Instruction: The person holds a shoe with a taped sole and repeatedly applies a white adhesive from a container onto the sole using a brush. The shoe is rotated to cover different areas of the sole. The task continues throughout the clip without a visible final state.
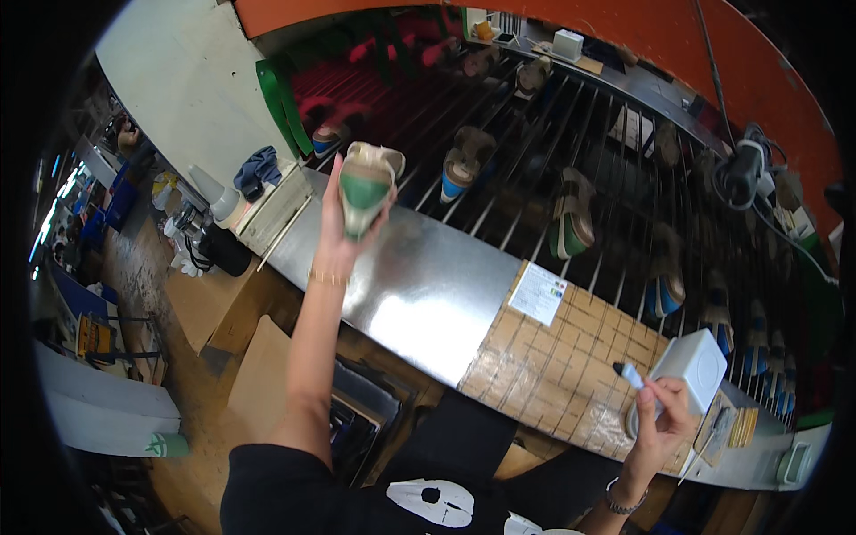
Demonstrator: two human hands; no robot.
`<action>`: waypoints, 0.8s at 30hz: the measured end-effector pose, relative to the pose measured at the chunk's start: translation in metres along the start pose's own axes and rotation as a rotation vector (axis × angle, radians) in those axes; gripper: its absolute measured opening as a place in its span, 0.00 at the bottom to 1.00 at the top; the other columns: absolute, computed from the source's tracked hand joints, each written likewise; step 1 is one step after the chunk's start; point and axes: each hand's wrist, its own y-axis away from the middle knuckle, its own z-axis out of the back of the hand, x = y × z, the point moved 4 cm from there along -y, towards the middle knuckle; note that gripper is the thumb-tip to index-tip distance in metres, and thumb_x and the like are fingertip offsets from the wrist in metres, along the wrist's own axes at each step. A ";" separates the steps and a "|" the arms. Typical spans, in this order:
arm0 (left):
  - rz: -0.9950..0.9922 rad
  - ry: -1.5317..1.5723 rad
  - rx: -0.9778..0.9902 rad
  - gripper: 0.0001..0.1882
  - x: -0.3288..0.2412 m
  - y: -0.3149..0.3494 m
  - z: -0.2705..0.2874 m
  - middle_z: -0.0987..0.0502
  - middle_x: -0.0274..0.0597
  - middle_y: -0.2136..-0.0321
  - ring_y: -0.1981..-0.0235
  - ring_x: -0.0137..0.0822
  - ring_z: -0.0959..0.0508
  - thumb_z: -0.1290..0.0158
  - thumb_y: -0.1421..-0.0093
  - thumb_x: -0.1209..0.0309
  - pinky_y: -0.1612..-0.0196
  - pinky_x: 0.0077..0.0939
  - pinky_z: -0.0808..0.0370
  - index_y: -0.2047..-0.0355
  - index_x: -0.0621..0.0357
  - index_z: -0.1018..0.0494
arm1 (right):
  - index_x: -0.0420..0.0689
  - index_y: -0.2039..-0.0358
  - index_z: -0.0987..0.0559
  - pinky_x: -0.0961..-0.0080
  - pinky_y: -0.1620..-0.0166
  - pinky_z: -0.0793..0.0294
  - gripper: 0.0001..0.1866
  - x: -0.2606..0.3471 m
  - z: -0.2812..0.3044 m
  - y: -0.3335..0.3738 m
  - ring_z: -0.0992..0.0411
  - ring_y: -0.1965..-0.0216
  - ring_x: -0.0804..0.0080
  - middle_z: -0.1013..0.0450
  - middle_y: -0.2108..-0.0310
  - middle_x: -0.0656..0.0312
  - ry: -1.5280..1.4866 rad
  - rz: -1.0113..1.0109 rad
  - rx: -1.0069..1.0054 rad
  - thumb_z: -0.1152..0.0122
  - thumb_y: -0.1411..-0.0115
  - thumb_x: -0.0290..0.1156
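Shoe (366, 189) gripped by the left hand (335, 234) is above the metal ledge (410, 276) while the right hand (662, 423) pinches a brush-like tool (631, 374) beside the white container (697, 364), seemingly readying for brushing, which would call for bringing tool and shoe together.

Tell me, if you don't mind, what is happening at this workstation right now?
A person is holding a green-and-cream shoe in the left hand, raised over the metal ledge. The right hand grips a small light-blue, dark-tipped tool, apparently a brush, beside a white container. The tool is well apart from the shoe. Beyond the ledge, more shoes, some with blue or green parts, sit on a rack of metal rods.
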 end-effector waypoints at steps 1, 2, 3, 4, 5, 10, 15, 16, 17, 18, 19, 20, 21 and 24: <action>0.036 0.047 -0.051 0.34 -0.014 -0.036 0.012 0.22 0.53 0.58 0.59 0.42 0.19 0.43 0.40 0.39 0.70 0.23 0.14 0.51 0.59 0.25 | 0.34 0.65 0.15 0.82 0.60 0.32 0.07 -0.009 -0.001 0.001 0.32 0.64 0.75 0.29 0.66 0.59 -0.130 -0.039 0.015 0.31 0.45 0.17; 0.062 0.067 -0.165 0.36 -0.025 -0.072 0.027 0.23 0.52 0.58 0.59 0.42 0.20 0.39 0.44 0.38 0.68 0.23 0.14 0.52 0.59 0.24 | 0.34 0.65 0.15 0.83 0.60 0.32 0.07 -0.021 -0.003 0.004 0.32 0.64 0.75 0.29 0.66 0.59 -0.126 -0.144 0.020 0.30 0.45 0.18; 0.164 0.108 -0.171 0.37 -0.027 -0.108 0.038 0.23 0.50 0.58 0.59 0.43 0.20 0.36 0.49 0.38 0.67 0.24 0.13 0.53 0.58 0.24 | 0.35 0.65 0.15 0.83 0.60 0.32 0.07 -0.027 -0.006 0.009 0.31 0.64 0.75 0.29 0.66 0.59 -0.156 -0.173 0.038 0.30 0.45 0.18; 0.292 0.179 -0.143 0.39 -0.027 -0.140 0.049 0.23 0.51 0.58 0.58 0.45 0.20 0.31 0.54 0.38 0.63 0.27 0.13 0.55 0.59 0.23 | 0.35 0.65 0.15 0.84 0.60 0.32 0.07 -0.032 -0.010 0.012 0.31 0.64 0.75 0.29 0.66 0.60 -0.205 -0.180 0.085 0.29 0.45 0.19; 0.319 0.237 -0.154 0.38 -0.025 -0.173 0.062 0.24 0.52 0.56 0.57 0.45 0.19 0.31 0.54 0.40 0.61 0.28 0.13 0.54 0.58 0.23 | 0.35 0.65 0.14 0.83 0.60 0.31 0.07 -0.035 -0.011 0.015 0.31 0.64 0.75 0.29 0.66 0.60 -0.158 -0.204 0.085 0.29 0.46 0.19; 0.138 0.306 -0.292 0.24 -0.009 -0.274 0.142 0.25 0.54 0.48 0.53 0.55 0.20 0.37 0.43 0.52 0.54 0.41 0.14 0.53 0.56 0.22 | 0.37 0.66 0.13 0.81 0.60 0.31 0.09 -0.031 -0.009 0.014 0.29 0.64 0.74 0.28 0.68 0.61 -0.043 -0.202 0.160 0.27 0.49 0.18; 0.317 0.437 -0.553 0.20 -0.031 -0.255 0.162 0.28 0.56 0.43 0.47 0.65 0.25 0.50 0.33 0.57 0.50 0.50 0.17 0.50 0.60 0.24 | 0.37 0.66 0.13 0.80 0.60 0.30 0.09 -0.030 -0.002 0.019 0.29 0.64 0.74 0.27 0.67 0.60 -0.021 -0.228 0.174 0.27 0.50 0.18; 0.315 0.454 -0.638 0.22 -0.035 -0.239 0.152 0.28 0.56 0.43 0.46 0.66 0.26 0.51 0.32 0.57 0.49 0.53 0.18 0.49 0.61 0.25 | 0.37 0.66 0.13 0.80 0.60 0.30 0.09 -0.032 -0.002 0.022 0.29 0.64 0.74 0.27 0.67 0.60 -0.022 -0.230 0.187 0.27 0.50 0.18; 0.203 0.404 -0.715 0.26 -0.031 -0.222 0.140 0.28 0.58 0.43 0.45 0.67 0.27 0.52 0.33 0.53 0.48 0.55 0.20 0.46 0.62 0.27 | 0.37 0.66 0.13 0.80 0.60 0.30 0.09 -0.033 -0.002 0.023 0.29 0.64 0.74 0.27 0.67 0.60 -0.025 -0.229 0.196 0.27 0.50 0.18; 0.061 0.302 -0.758 0.31 -0.029 -0.204 0.124 0.29 0.59 0.43 0.44 0.68 0.28 0.53 0.33 0.49 0.46 0.57 0.22 0.42 0.64 0.29 | 0.37 0.65 0.13 0.80 0.60 0.31 0.09 -0.035 -0.002 0.025 0.30 0.64 0.75 0.27 0.67 0.61 -0.041 -0.235 0.201 0.28 0.48 0.19; -0.117 0.118 -0.749 0.32 -0.021 -0.190 0.103 0.29 0.62 0.42 0.44 0.69 0.28 0.52 0.34 0.48 0.44 0.56 0.24 0.42 0.64 0.30 | 0.36 0.64 0.14 0.81 0.60 0.31 0.08 -0.036 -0.003 0.026 0.30 0.65 0.75 0.27 0.67 0.61 -0.059 -0.235 0.201 0.29 0.46 0.20; -0.304 -0.093 -0.816 0.34 -0.011 -0.174 0.081 0.30 0.64 0.42 0.44 0.70 0.28 0.51 0.35 0.47 0.43 0.56 0.26 0.41 0.64 0.31 | 0.36 0.63 0.14 0.81 0.60 0.31 0.08 -0.037 -0.004 0.026 0.30 0.65 0.76 0.27 0.67 0.61 -0.085 -0.218 0.192 0.30 0.45 0.20; -0.466 -0.303 -0.885 0.35 0.004 -0.158 0.060 0.30 0.67 0.42 0.44 0.71 0.29 0.50 0.36 0.46 0.42 0.56 0.28 0.40 0.64 0.32 | 0.36 0.61 0.14 0.81 0.60 0.32 0.08 -0.037 -0.004 0.027 0.31 0.65 0.76 0.27 0.67 0.61 -0.089 -0.220 0.179 0.31 0.42 0.21; -0.688 -1.636 -0.489 0.55 0.056 -0.156 -0.011 0.40 0.79 0.37 0.40 0.74 0.33 0.40 0.47 0.39 0.38 0.53 0.33 0.29 0.58 0.48 | 0.34 0.54 0.17 0.84 0.61 0.35 0.11 -0.037 -0.001 0.031 0.32 0.65 0.79 0.28 0.67 0.63 -0.158 -0.237 0.170 0.38 0.34 0.26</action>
